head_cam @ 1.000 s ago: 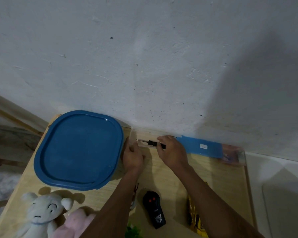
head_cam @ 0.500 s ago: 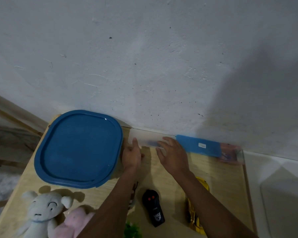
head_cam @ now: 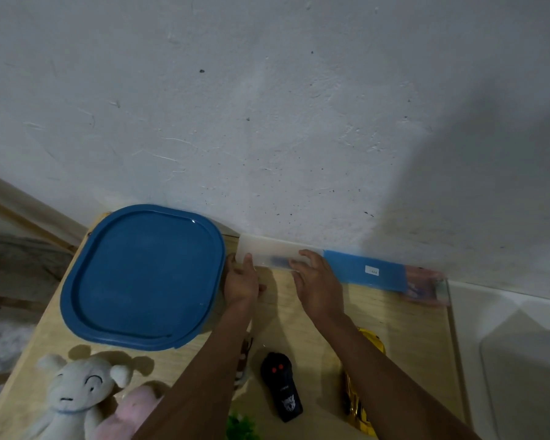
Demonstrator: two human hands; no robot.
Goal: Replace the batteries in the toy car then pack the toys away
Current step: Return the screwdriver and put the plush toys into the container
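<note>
A translucent white case [head_cam: 269, 250] lies against the wall at the back of the wooden table [head_cam: 410, 338]. A dark shape shows faintly through its lid. My left hand [head_cam: 240, 281] touches the case's left end with relaxed fingers. My right hand [head_cam: 318, 281] rests spread fingers on its right end. Nearer me lies a black remote control [head_cam: 281, 387] with two red buttons. The yellow toy car [head_cam: 361, 395] lies to its right, partly hidden under my right forearm.
A big blue container lid [head_cam: 143, 277] fills the table's left side. A flat blue packet [head_cam: 362, 269] and a pinkish packet [head_cam: 426, 285] lie along the wall. A white plush [head_cam: 73, 395], a pink plush [head_cam: 131, 411] and something green [head_cam: 240, 423] sit at the near edge.
A second ago my right hand held a small screwdriver over the open case. The screwdriver has left my hand, the white lid covers the case, and both hands rest on it.
</note>
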